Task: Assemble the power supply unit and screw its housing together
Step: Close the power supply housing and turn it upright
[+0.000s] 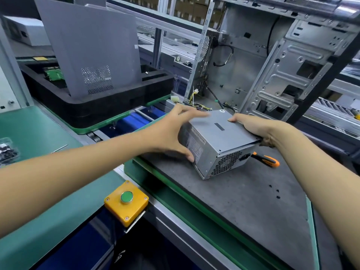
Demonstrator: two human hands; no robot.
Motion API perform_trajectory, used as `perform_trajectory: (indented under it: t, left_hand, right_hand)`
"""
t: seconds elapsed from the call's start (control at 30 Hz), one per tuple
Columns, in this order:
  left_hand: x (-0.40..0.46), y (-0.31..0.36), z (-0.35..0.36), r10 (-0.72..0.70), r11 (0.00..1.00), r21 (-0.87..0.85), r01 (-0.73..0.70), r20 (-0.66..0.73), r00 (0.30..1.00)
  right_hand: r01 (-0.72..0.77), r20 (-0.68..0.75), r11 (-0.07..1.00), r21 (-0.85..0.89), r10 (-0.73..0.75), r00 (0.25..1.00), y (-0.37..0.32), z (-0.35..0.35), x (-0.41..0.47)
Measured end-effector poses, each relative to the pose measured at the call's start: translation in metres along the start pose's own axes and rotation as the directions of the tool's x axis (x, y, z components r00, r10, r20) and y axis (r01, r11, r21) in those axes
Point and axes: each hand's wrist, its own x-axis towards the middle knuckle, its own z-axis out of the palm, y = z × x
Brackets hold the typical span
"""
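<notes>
Head camera looks down on the power supply unit (218,141), a grey metal box held between 2 bare hands near the far edge of the grey table (243,211), tipped so that only its lower near corner seems to meet the mat. The left hand (171,131) spans the labelled side, fingers spread wide over the top edge and thumb low against the face; it is blurred, so I cannot tell how firmly it grips. The right hand (251,127) wraps the far right edge, fingers curled under and thumb on the top plate.

What worries me: the box is balanced on 1 corner, and if either hand loosens it could roll or drop onto the table. The orange-handled screwdriver (266,159) lies just beside the unit's vented end, partly behind it, so setting the box down flat could trap it or knock it away. The yellow and black cable bundle (202,107) trails behind the unit toward the open computer chassis (272,65), and turning the box could snag or pinch those wires. A few small dark screws (277,193) sit loose toward the right edge, where a forearm sweep would scatter them
</notes>
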Motion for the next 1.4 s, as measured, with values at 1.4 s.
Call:
perform_trajectory:
  t: [1.4]
  left_hand:
    - [0.022, -0.002, 0.015, -0.374, 0.424, -0.9, 0.096, -0.078, 0.924]
  right_hand:
    - [0.051, -0.055, 0.998, 0.031, -0.049, 0.997, -0.016, -0.005, -0.004]
